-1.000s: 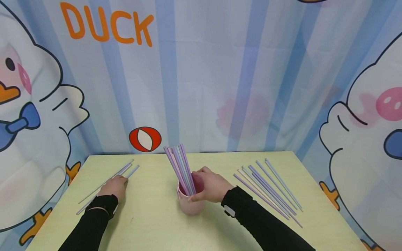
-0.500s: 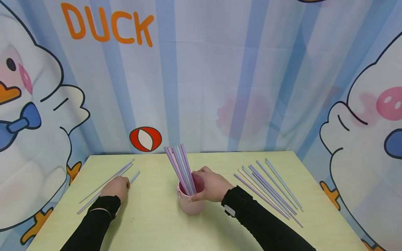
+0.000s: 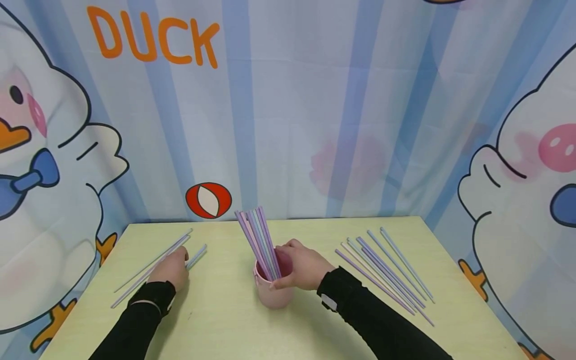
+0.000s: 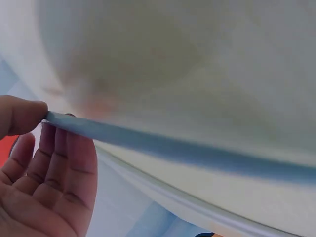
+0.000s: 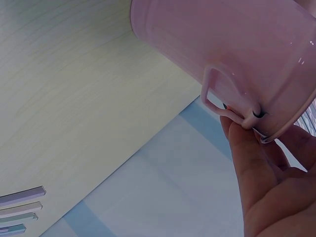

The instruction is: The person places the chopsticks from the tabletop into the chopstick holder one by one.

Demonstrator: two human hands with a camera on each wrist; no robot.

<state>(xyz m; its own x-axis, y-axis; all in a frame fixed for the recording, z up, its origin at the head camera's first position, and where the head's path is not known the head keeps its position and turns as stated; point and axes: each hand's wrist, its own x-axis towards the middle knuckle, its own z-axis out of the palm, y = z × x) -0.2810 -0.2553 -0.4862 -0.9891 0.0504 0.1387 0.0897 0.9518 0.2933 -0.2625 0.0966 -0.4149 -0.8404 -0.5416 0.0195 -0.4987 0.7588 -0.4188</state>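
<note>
At the table's left side my left hand [image 3: 170, 270] pinches a light blue straw [image 4: 173, 148] between thumb and fingertips, as the left wrist view shows up close. More pale straws [image 3: 148, 270] lie beside and partly under that hand. A small pink bucket [image 3: 273, 296] stands upright mid-table, with a bundle of purple, pink and blue straws [image 3: 260, 242] leaning left in it. My right hand [image 3: 308, 265] grips the bucket's rim, its fingers near the small side loop [image 5: 210, 94] in the right wrist view.
Several purple, white and blue straws [image 3: 387, 275] lie fanned out on the pale wooden table [image 3: 225, 320], right of the bucket. Behind the table's back edge hangs a striped blue curtain [image 3: 288, 125] printed with cartoon ducks.
My left hand has shifted slightly right and toward me, and the blue straw's tip has moved right, away from the other left straws. My right hand and the bucket have stayed in place.
</note>
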